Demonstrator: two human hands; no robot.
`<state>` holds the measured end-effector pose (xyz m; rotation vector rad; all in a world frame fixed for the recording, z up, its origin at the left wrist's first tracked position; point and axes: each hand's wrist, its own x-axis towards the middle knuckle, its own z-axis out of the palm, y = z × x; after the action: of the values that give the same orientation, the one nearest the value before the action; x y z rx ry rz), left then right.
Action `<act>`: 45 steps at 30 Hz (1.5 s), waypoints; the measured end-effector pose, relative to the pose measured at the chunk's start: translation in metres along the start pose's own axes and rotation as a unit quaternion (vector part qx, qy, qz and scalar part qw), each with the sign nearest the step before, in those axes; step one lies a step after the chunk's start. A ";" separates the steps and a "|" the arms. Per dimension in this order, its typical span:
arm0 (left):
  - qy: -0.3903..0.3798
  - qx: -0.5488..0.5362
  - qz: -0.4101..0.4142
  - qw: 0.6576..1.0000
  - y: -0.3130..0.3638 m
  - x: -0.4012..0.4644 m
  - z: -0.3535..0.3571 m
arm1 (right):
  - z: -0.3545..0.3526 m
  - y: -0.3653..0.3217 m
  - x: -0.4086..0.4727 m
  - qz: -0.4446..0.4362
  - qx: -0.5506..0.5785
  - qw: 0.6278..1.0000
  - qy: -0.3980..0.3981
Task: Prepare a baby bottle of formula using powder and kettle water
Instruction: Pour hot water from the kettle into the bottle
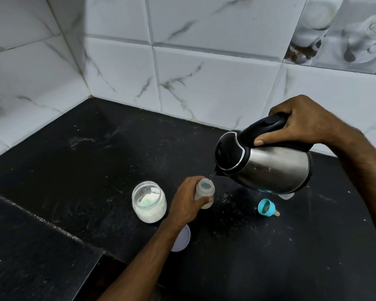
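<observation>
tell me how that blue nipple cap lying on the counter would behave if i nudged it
The blue nipple cap lies on its side on the counter, so its round ring would probably let it roll, likely in a curve because it tapers toward the teat. It looks small and plastic, so probably light and easily knocked. The teat seems soft and would likely flex rather than break.
</observation>
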<state>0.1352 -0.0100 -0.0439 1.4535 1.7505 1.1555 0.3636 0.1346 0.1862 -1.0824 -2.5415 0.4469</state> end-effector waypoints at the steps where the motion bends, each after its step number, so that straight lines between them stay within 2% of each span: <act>1: 0.000 -0.003 0.000 1.000 0.000 0.000 0.000 | 0.000 0.000 0.000 0.000 0.001 1.000 -0.001; 45: 0.015 -0.001 0.013 1.000 0.001 -0.002 0.000 | 0.002 -0.003 -0.001 -0.006 0.004 1.000 -0.002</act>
<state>0.1366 -0.0118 -0.0429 1.4690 1.7546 1.1976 0.3613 0.1315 0.1860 -1.0645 -2.5461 0.4580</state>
